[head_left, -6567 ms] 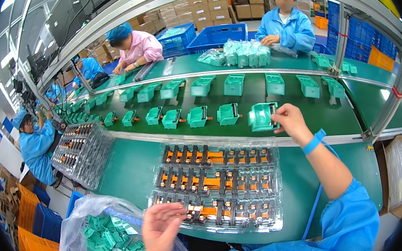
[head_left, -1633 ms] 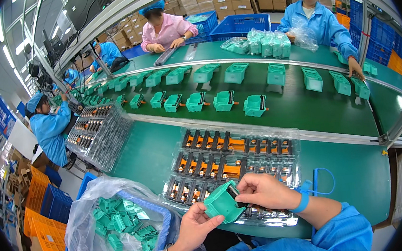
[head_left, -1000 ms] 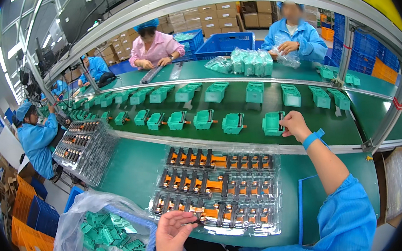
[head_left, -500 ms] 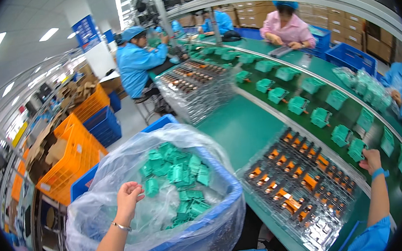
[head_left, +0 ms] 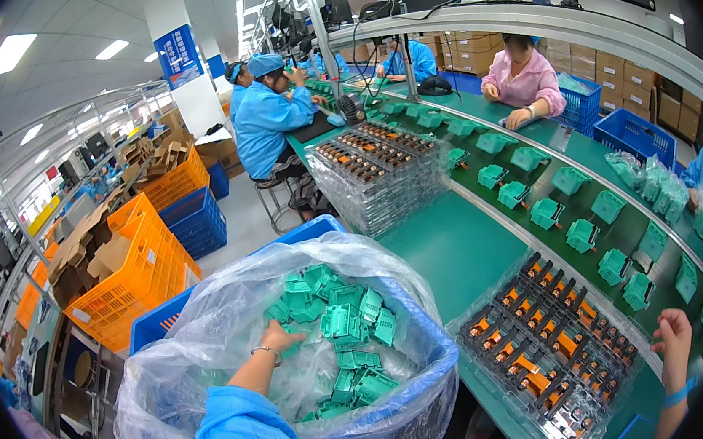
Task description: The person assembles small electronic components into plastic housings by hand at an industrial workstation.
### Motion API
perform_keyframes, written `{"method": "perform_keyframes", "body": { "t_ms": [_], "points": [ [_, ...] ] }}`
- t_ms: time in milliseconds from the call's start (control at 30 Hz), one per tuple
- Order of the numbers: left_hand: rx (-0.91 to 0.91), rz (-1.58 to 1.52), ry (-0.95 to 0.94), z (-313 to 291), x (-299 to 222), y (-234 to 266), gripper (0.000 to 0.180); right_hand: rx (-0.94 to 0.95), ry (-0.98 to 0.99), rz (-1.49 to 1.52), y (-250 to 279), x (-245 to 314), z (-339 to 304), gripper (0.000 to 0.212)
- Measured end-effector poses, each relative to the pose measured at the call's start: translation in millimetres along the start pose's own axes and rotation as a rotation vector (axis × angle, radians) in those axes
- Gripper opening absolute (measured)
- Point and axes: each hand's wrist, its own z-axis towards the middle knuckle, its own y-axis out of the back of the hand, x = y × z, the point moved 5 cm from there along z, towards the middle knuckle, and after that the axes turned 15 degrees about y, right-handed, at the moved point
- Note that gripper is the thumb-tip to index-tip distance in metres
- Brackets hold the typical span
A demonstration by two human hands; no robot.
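Note:
Inside the bag-lined blue bin, my left hand is down among loose green plastic housings. Its thumb is spread from the fingers, whose tips are partly hidden, and I make out nothing held. At the right, my right hand is raised beside the conveyor belt, loosely curled with fingers apart and nothing in it. The nearest green housing sits on the belt just beyond it. A clear plastic tray of black-and-orange parts lies on the green table, left of that hand.
A wrapped stack of filled trays stands farther up the table. Rows of housings line the belt. Orange crates are on the left. Co-workers sit along the line, one in pink across the belt.
My left hand has dropped from above the bin into the housings. My right hand has let go of a housing on the belt and drawn back toward me. The view has shifted slightly.

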Motion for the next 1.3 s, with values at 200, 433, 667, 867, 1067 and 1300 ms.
{"method": "perform_keyframes", "body": {
  "t_ms": [200,433,667,867,1067,1300],
  "points": [
    [0.116,-0.434,0.045,4.0,43.0,-0.3,0.075,0.013,-0.028,0.0,1.7,13.6,-41.1,0.012],
    [0.722,-1.594,0.143,-117.5,-14.3,64.1,0.038,0.113,-0.017,0.028,-14.6,2.2,-54.5,0.011],
    [1.213,-1.341,-0.239,-274.9,-164.1,61.6,0.043,0.542,0.6,-0.365,-75.7,53.2,-69.0,0.01],
    [1.588,-0.977,-0.351,-393.1,-247.1,4.4,0.042,0.541,0.778,-0.399,-80.9,58.8,-100.1,0.017],
    [1.725,-0.941,-0.32,-420.5,-262.4,-52.2,0.036,0.697,0.921,-0.513,-117.2,57.1,-102.3,0.022],
    [1.605,-0.999,-0.447,-410.3,-256.0,-70.5,0.038,0.755,0.979,-0.545,-127.1,53.9,-102.8,0.016]
  ]
}}
